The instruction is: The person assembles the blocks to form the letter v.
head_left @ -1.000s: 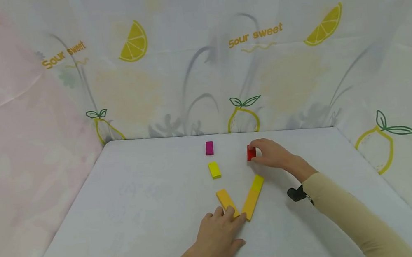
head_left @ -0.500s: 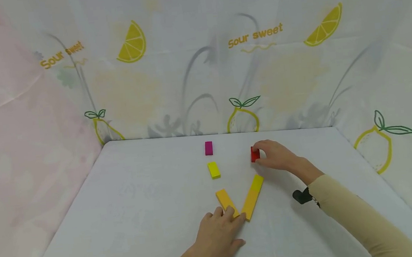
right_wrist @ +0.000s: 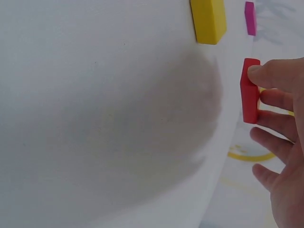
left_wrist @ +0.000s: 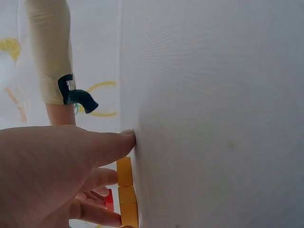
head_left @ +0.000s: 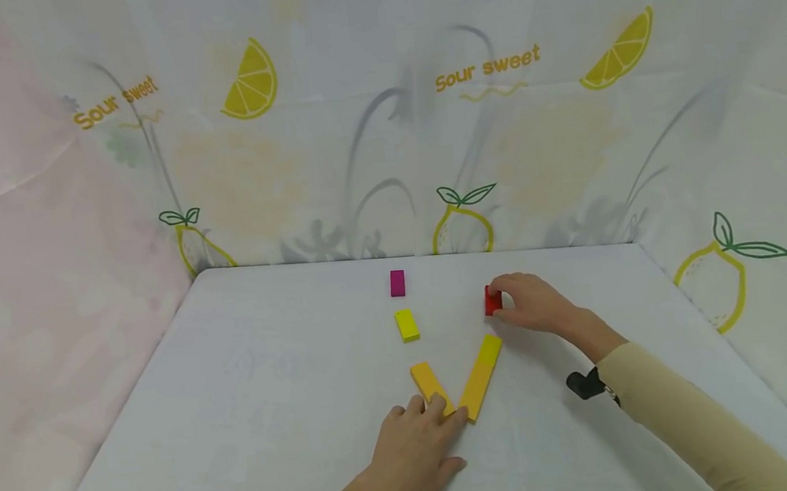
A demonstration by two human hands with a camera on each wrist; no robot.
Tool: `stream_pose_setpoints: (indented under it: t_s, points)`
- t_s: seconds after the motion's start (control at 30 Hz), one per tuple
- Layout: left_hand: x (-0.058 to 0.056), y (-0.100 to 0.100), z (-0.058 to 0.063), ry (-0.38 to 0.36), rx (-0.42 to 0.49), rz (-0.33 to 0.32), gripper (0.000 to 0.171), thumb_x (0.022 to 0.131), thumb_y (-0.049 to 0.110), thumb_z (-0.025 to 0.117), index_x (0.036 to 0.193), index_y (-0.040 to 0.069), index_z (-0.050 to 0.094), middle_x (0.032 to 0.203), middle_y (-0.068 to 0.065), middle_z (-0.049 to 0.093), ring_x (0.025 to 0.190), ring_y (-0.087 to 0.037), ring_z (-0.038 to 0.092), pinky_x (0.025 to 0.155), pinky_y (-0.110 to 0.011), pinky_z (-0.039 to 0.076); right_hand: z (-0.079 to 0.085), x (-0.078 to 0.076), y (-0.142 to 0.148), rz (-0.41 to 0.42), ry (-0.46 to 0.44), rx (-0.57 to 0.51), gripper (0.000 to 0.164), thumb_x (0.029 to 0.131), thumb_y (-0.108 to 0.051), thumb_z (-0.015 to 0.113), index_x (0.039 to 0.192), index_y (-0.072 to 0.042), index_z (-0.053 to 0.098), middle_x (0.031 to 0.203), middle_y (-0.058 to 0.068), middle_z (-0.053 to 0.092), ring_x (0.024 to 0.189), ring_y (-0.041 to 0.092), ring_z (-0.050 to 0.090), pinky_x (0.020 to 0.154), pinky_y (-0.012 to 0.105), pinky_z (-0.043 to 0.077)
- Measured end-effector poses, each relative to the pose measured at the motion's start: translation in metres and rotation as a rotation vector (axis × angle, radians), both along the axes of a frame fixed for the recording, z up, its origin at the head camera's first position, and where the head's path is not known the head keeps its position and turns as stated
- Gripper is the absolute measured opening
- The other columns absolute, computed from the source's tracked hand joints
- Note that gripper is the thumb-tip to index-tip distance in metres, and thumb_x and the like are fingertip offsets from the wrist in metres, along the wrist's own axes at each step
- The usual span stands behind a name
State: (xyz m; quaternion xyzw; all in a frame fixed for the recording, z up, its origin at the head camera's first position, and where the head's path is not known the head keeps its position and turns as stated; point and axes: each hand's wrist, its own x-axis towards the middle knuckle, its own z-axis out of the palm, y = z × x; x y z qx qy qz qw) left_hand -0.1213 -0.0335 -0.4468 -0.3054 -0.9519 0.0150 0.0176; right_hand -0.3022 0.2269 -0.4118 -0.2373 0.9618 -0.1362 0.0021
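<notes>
My right hand point(head_left: 530, 302) pinches a small red block point(head_left: 493, 301) between thumb and fingers, beyond the far end of the right-hand row. In the right wrist view the red block point(right_wrist: 250, 92) appears upright, thumb at one end. My left hand point(head_left: 410, 453) lies palm down, fingertips on the near ends of two orange strips that meet in a V. The left one is an orange strip point(head_left: 426, 379); the right row has an orange part point(head_left: 475, 392) with a yellow block point(head_left: 492, 345) at its far end. In the left wrist view fingers touch the orange blocks point(left_wrist: 128, 202).
Beyond the left orange strip, a yellow block point(head_left: 407, 325) lies apart on the white table point(head_left: 238, 403). Farther back is a magenta block point(head_left: 397, 283). A printed cloth point(head_left: 329, 165) stands behind the table's far edge.
My right hand has moved slightly right and toward me with the red block. My left hand stays on the orange strips.
</notes>
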Motion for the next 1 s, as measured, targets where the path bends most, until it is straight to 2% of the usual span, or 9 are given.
stream_pose_setpoints:
  t_s: [0.43,0.67,0.83,1.0]
  points:
    - [-0.001,0.002,0.004,-0.024,-0.022,0.004,0.057,0.087,0.064,0.062,0.137,0.04,0.052,0.107,0.007,0.052,0.087,-0.014,0.046,0.064,-0.028,0.037,-0.005,0.007,0.001,-0.024,-0.021,0.001,0.036,0.087,-0.02,0.072,0.12,-0.007,0.064,0.12,0.012,0.068,0.106,0.028,0.06,0.1,0.049,0.051]
    - [-0.001,0.001,0.001,-0.002,-0.011,-0.001,0.057,0.087,0.064,0.062,0.137,0.038,0.053,0.106,0.007,0.053,0.086,-0.014,0.046,0.062,-0.026,0.034,-0.014,0.008,0.001,-0.01,-0.033,0.002,0.036,0.087,-0.023,0.073,0.119,-0.007,0.064,0.119,0.011,0.068,0.105,0.027,0.06,0.1,0.049,0.051]
    - [0.0,0.001,0.001,0.012,-0.013,-0.005,0.057,0.086,0.064,0.063,0.136,0.037,0.053,0.105,0.006,0.053,0.084,-0.014,0.045,0.061,-0.025,0.033,-0.016,0.011,0.002,-0.007,-0.02,0.009,0.035,0.087,-0.024,0.073,0.117,-0.007,0.065,0.114,0.01,0.069,0.102,0.026,0.06,0.099,0.049,0.051]
    - [-0.002,0.001,0.003,-0.019,-0.01,-0.005,0.057,0.086,0.064,0.064,0.137,0.04,0.052,0.107,0.008,0.053,0.084,-0.013,0.045,0.063,-0.026,0.036,-0.017,0.014,0.003,0.006,0.004,0.021,0.033,0.086,-0.023,0.073,0.114,-0.006,0.066,0.112,0.01,0.07,0.101,0.027,0.062,0.099,0.049,0.051]
